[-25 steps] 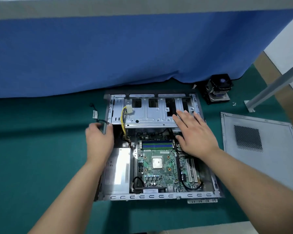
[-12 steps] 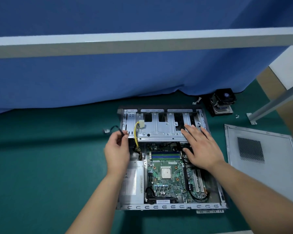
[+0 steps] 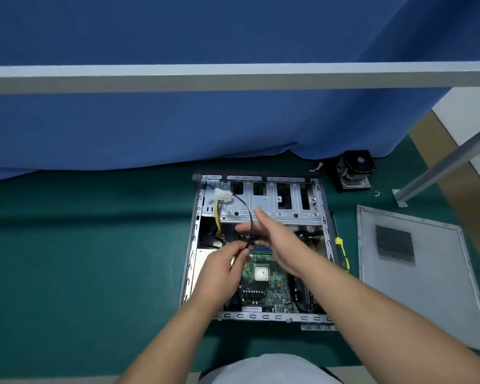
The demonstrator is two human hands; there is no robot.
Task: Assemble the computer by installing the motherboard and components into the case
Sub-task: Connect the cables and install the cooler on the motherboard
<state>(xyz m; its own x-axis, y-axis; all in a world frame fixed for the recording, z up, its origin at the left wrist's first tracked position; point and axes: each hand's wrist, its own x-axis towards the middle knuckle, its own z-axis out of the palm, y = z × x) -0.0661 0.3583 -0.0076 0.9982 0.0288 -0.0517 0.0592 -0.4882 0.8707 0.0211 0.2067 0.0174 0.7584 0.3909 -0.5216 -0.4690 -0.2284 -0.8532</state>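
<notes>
The case [image 3: 257, 316] lies open at lower centre of the frame on the green mat [image 3: 81, 259], with its side panel [image 3: 416, 275] off and lying well apart at the right. Treat closing the case as a step not yet done.

The case holds these parts:
- The motherboard [image 3: 266, 289] sits flat on the case floor, in the lower middle. It appears installed; whether its screws are in cannot be told.
- A silver box, likely the power supply [image 3: 203, 261], lies along the left wall, beside the motherboard.
- The drive cage [image 3: 272, 206] spans the upper end of the case. Its bays look empty.
- A white plug [image 3: 222, 195] on yellow leads rests on the cage at upper left, unconnected.

The CPU socket [image 3: 261, 273] shows bare metal. The cooler [image 3: 354, 170] stands outside the case at upper right, on the mat. Judge the cooler fitting as still to do.

A screwdriver [image 3: 342, 253] lies just beside the right wall of the case.

Your left hand [image 3: 219, 273] pinches a black cable [image 3: 250, 217] between thumb and fingertips, above the memory slots. Your right hand [image 3: 272, 239] is held with fingers straight, gripping nothing, next to the cable. The cable runs up toward the white plug. Cabling is judged to be the step in hand.
</notes>
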